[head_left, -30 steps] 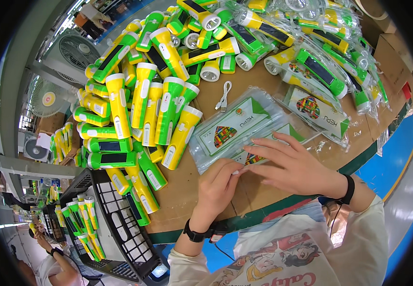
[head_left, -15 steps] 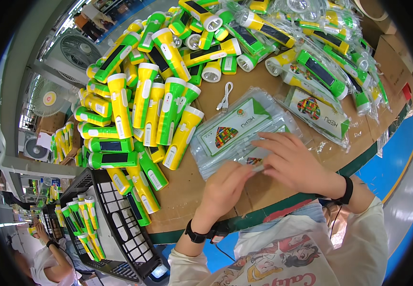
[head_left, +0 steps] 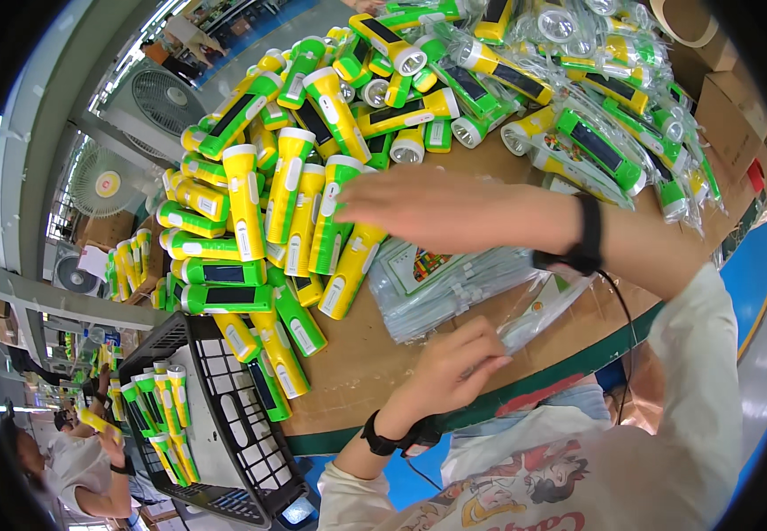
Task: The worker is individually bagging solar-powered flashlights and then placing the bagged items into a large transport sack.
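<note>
My left hand (head_left: 459,367) is closed at the near end of a clear plastic bag (head_left: 538,314), pinching its edge near the table's front. My right hand (head_left: 401,208), slightly blurred, reaches leftward over the pile with fingers stretched out. Its fingertips are at a green flashlight (head_left: 330,217) with a white head; whether they touch it is unclear. Just below lies a yellow flashlight (head_left: 348,274). Between my hands rests a stack of clear bags (head_left: 454,301) with a printed card (head_left: 419,265), partly covered by my right forearm.
Yellow and green flashlights (head_left: 242,203) heap at the left and back. Bagged flashlights (head_left: 600,142) pile at the back right. A black crate (head_left: 224,416) with flashlights on white board stands at the table's left edge. Another person (head_left: 92,469) works at the lower left.
My right hand has left the bags and swung up and left to the flashlights, its forearm now covering the white cable's place. My left hand has moved slightly nearer me, with the bag drawn out.
</note>
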Demonstrator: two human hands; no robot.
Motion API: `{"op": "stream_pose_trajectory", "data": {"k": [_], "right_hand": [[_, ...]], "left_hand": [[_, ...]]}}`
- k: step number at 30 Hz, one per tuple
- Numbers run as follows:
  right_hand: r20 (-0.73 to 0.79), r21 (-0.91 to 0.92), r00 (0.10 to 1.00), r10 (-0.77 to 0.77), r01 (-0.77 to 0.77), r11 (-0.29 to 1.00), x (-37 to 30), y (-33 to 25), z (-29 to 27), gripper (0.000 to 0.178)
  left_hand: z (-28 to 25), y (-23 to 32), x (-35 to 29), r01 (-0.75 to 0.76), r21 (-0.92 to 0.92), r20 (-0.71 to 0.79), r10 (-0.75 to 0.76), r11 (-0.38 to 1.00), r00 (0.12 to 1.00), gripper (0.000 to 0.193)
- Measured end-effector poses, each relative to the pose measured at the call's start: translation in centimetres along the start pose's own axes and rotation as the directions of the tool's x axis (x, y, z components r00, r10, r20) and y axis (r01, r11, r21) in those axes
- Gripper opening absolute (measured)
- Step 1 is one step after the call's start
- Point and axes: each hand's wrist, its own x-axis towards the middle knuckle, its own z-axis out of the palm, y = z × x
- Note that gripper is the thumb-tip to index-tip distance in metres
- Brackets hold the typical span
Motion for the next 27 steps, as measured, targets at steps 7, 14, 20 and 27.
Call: {"op": "stream_pose_trajectory", "data": {"k": [7, 14, 20, 27], "right_hand": [[0.18, -0.349, 0.979, -0.098, 0.157, 0.924, 4.8, 2.6, 7.8, 0.07], [0.312, -0.175, 0.95, 0.026, 0.03, 0.984, 3.2, 3.8, 4.8, 0.058], [0.269, -0.014, 0.927, 0.26, -0.266, 0.964, 0.3, 2.4, 1.0, 0.044], [0.504, 0.86, 0.674, 0.54, -0.337, -0.383, -6.6, -1.6, -4.7, 0.044]], "left_hand": [[0.1, -0.2, 0.0, -0.058, 0.119, 0.003, 0.058, 0.991, 0.998, 0.012], [0.3, -0.4, -0.2, -0.019, 0.135, -0.034, 0.024, 0.991, 0.999, 0.015], [0.2, -0.1, -0.1, -0.025, 0.124, -0.023, 0.028, 0.992, 0.999, 0.016], [0.4, -0.2, -0.2, -0.022, 0.07, -0.068, 0.027, 0.997, 0.997, 0.018]]}}
